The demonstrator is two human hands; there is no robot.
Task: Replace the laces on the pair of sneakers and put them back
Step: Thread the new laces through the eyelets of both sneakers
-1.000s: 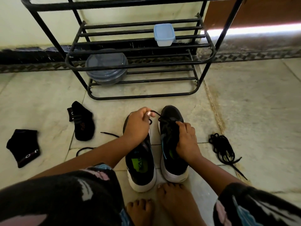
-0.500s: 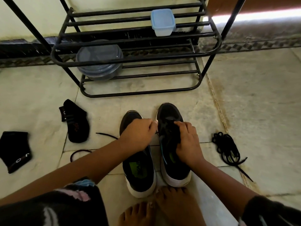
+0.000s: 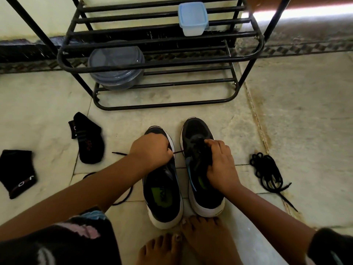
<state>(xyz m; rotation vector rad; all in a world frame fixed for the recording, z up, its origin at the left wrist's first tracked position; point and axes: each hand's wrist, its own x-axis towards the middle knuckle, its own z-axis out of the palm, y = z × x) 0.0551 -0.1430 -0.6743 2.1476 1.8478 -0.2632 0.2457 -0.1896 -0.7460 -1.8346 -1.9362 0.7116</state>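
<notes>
Two black sneakers with white soles stand side by side on the floor, toes away from me: the left sneaker (image 3: pixel 162 197) and the right sneaker (image 3: pixel 202 188). My left hand (image 3: pixel 150 150) hovers over the left sneaker's front and pinches a thin black lace (image 3: pixel 178 152) that runs taut across to the right sneaker. My right hand (image 3: pixel 219 161) grips the right sneaker's tongue and lacing area. A loose black lace (image 3: pixel 122 188) trails on the floor under my left arm. A bundled black lace (image 3: pixel 267 173) lies to the right.
A black metal shoe rack (image 3: pixel 172 60) stands ahead, holding a grey lidded round container (image 3: pixel 116 64) and a small blue-lidded box (image 3: pixel 193 18). Two black socks (image 3: pixel 87 138) (image 3: pixel 17 173) lie at the left. My bare feet (image 3: pixel 191 243) touch the sneakers' heels.
My left hand dropped from above the sneakers and drew the lace sideways to the left, pulling it taut. My right hand stayed on the right sneaker.
</notes>
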